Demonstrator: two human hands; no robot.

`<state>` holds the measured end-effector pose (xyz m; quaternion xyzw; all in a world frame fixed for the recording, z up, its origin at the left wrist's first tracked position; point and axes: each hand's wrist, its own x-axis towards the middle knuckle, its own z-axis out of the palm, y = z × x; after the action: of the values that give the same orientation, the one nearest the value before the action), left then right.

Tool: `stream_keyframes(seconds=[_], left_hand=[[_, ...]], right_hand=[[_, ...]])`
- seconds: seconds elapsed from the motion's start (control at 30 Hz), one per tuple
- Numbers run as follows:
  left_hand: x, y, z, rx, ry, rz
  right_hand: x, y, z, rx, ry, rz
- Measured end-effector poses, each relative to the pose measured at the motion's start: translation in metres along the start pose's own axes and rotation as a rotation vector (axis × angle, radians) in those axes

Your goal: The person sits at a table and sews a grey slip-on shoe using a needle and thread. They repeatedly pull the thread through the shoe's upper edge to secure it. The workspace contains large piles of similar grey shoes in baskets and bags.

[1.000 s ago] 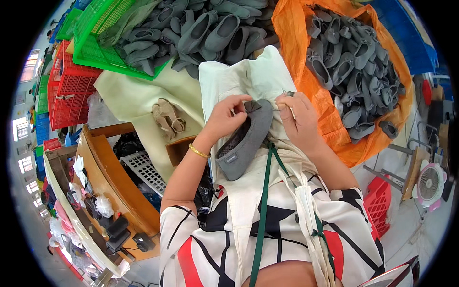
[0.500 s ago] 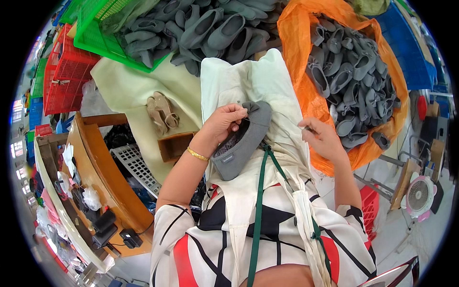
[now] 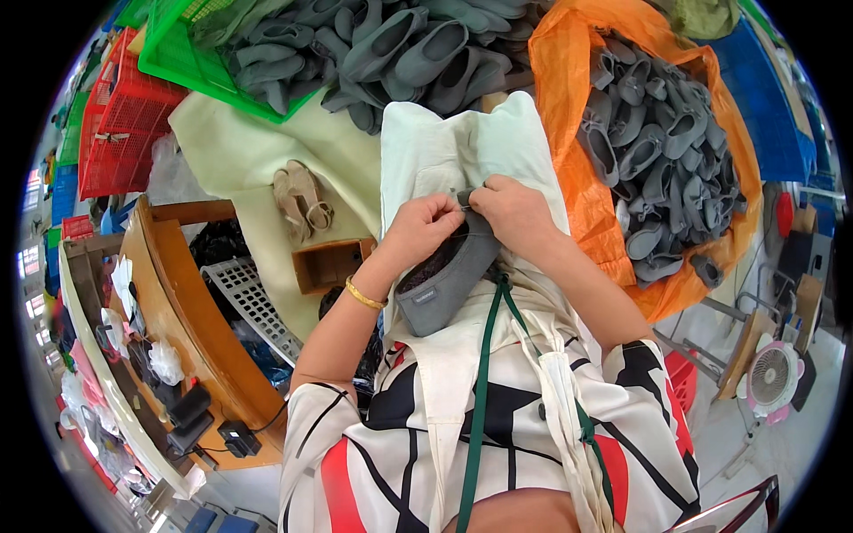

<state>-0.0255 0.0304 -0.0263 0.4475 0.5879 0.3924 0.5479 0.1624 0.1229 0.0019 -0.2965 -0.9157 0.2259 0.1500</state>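
Note:
A grey slip-on shoe (image 3: 444, 298) with a patterned lining lies tilted over my apron-covered lap (image 3: 426, 147). My left hand (image 3: 420, 228) pinches its far end, at the gathered trim on the rim. Against the same trim, the fingertips of my right hand (image 3: 518, 216) are pressed together. Whatever they hold is too small or hidden to make out. A fine thread seems to show beside the fingers. Both hands cover much of that end of the shoe.
A green crate (image 3: 182, 67) and a heap of grey shoes (image 3: 391, 53) lie ahead. At right stands an orange sack (image 3: 555, 133) of more shoes. To the left are beige sandals (image 3: 302, 200), a small wooden box (image 3: 329, 266) and a wooden desk (image 3: 191, 338).
My right hand has come in from the right to the shoe's far end, beside my left hand. The left hand keeps its pinch on the shoe.

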Motion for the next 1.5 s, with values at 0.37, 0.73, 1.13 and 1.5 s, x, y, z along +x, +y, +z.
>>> stream_keyframes(seconds=[0.37,0.73,1.13,1.5], left_hand=[[0.003,-0.005,0.006,-0.294,0.067,-0.301],[0.000,-0.013,-0.007,-0.714,-0.006,-0.351],[0.014,-0.003,-0.002,-0.024,0.043,-0.085],[0.024,0.000,0.006,0.357,0.131,0.178]], right_hand=[[0.001,-0.004,0.016,0.502,0.022,0.207],[-0.119,0.177,-0.058,1.808,1.086,0.914],[-0.166,0.206,-0.072,1.592,1.545,1.062],[-0.208,0.241,-0.095,1.559,1.449,0.968]])
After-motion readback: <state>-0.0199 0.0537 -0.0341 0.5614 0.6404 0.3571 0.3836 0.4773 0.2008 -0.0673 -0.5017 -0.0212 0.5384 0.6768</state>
